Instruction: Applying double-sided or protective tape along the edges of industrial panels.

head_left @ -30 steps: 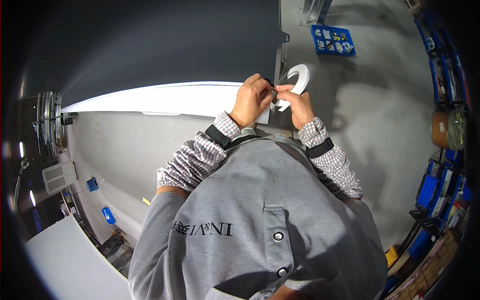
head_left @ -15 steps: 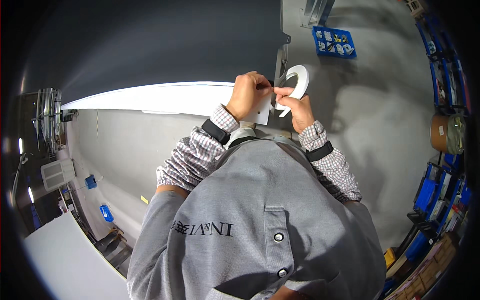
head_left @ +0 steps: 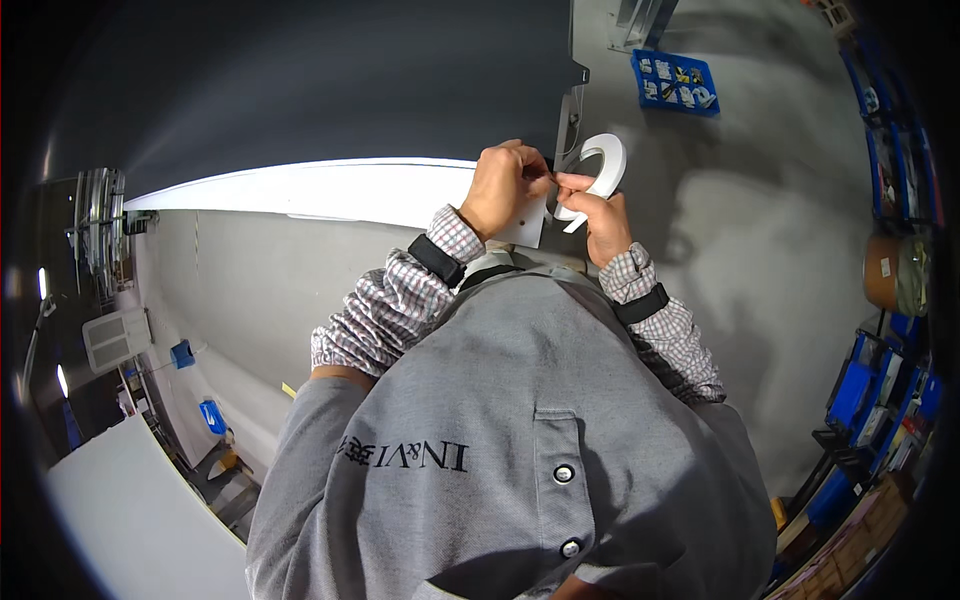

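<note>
A roll of white tape (head_left: 609,165) hangs from my right hand (head_left: 603,217), whose fingers are closed on it and its loose end. Just left of it, my left hand (head_left: 499,190) is closed in a pinch close to my right fingertips. What my left fingers pinch is too small and hidden to make out. Both hands are at the right corner of a long white strip-like panel (head_left: 350,188), which has a small dark hole near that corner. Beyond the panel lies a large dark grey sheet or board (head_left: 350,90), its edge running along the white strip.
A blue compartment tray (head_left: 676,83) with small parts sits on the floor at the far right, by a metal stand (head_left: 634,25). Shelves with blue bins (head_left: 850,390) line the right side. A white board (head_left: 140,510) lies at the lower left.
The panel, tray and hands appear slightly shifted to the right in view. My hands stay close together at the panel's corner, with the tape roll still in my right hand.
</note>
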The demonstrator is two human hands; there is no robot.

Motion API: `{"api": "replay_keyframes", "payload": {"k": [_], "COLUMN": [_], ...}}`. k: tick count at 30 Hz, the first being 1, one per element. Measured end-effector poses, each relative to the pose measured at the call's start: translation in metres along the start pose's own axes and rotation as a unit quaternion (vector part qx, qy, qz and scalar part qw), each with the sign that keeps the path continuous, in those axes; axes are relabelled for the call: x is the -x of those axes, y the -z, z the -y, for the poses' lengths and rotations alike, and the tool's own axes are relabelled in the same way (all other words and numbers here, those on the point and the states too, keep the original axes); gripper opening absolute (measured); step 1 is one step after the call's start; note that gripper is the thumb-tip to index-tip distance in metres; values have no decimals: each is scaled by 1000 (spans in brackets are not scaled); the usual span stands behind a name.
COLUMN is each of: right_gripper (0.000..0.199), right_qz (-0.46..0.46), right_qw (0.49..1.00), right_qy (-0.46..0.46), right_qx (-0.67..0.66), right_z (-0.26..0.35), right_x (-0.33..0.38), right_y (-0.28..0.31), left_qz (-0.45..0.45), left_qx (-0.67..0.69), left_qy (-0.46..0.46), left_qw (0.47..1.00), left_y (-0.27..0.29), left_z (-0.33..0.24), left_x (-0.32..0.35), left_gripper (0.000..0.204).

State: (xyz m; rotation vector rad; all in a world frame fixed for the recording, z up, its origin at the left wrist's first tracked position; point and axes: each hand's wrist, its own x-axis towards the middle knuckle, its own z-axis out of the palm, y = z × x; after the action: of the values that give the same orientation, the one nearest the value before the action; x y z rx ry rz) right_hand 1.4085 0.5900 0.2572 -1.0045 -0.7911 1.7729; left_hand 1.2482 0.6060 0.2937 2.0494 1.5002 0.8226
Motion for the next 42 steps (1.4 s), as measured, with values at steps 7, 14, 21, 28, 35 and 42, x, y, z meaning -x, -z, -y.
{"api": "replay_keyframes", "payload": {"k": [7, 14, 21, 28, 35, 42], "right_gripper": [35, 24, 17, 17, 21, 29], "right_qz": [-33, -11, -33, -52, -15, -17], "right_qw": [999, 999, 994, 986, 980, 938], "right_qy": [12, 21, 20, 47, 83, 202], "right_qx": [33, 34, 104, 149, 180, 280], "right_z": [2, 4, 0, -6, 5, -8], "right_x": [0, -1, -2, -5, -2, -5], "right_y": [2, -2, -1, 0, -3, 6], "left_qz": [-7, 39, 10, -7, -38, -93], "left_qx": [46, 8, 37, -7, -112, -105], "left_qy": [21, 36, 4, -2, -12, 38], "left_qw": [999, 999, 999, 1000, 993, 989], "left_y": [8, 10, 1, -3, -18, -25], "left_z": [5, -3, 0, -3, -16, -1], "left_x": [0, -1, 6, 6, -3, -7], "left_gripper": [10, 12, 8, 8, 10, 10]}}
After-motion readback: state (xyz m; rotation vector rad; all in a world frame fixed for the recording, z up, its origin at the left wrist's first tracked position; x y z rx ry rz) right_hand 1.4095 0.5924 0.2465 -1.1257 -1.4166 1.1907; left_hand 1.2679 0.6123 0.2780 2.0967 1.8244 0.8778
